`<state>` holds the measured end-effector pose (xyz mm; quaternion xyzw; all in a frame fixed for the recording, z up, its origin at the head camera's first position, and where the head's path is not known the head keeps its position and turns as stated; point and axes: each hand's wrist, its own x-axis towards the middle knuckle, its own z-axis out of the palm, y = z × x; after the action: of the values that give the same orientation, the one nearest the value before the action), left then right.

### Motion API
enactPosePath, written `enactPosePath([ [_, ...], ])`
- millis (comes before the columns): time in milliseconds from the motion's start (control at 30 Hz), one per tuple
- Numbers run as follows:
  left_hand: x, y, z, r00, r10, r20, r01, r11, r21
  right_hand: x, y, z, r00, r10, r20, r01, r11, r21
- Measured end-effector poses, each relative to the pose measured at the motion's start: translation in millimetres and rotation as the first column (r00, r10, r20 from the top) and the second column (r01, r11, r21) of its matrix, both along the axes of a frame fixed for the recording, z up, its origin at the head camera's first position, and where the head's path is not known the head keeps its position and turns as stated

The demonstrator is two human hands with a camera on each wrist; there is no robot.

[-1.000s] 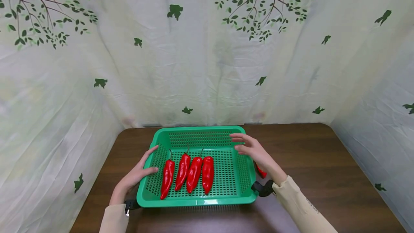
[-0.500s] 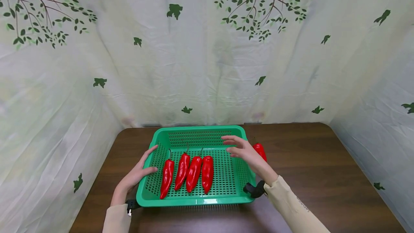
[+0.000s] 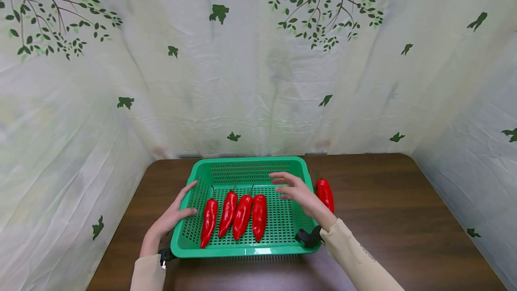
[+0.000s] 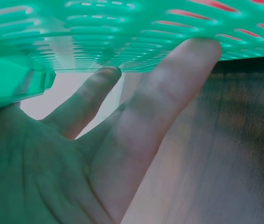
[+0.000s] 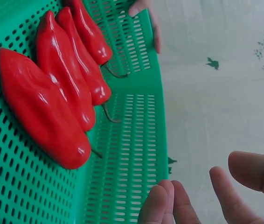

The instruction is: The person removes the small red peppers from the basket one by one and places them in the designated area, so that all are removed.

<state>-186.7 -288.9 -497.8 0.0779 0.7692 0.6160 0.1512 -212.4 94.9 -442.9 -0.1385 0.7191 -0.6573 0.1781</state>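
Several red peppers (image 3: 260,218) lie side by side in a green plastic basket (image 3: 250,251), mostly with stems toward the far side. My left hand (image 3: 171,219) holds the basket's left rim, its thumb and a finger over the edge. In the left wrist view, other fingers (image 4: 141,112) lie against the outside of the slotted wall. My right hand (image 3: 296,192) hovers over the basket's right part, fingers apart and slightly bent, holding nothing. Another red pepper (image 3: 325,194) lies on the table just right of the basket, partly hidden by my right forearm.
The brown wooden table (image 3: 396,210) extends on both sides of the basket. A pale cloth (image 3: 258,80) printed with leaves and branches hangs behind the table and along its sides.
My right hand has moved left, further over the basket, revealing more of the pepper on the table. My left hand and the peppers in the basket stay in place.
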Motion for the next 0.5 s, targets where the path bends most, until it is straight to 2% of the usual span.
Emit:
enactPosePath([
  [500, -1.8, -1.9, -5.7, 1.000, 0.011, 0.000, -0.011, 1.000, -0.011, -6.4, -19, -12.1, 0.998, -0.001, 0.066, -0.004, 0.997, 0.080],
])
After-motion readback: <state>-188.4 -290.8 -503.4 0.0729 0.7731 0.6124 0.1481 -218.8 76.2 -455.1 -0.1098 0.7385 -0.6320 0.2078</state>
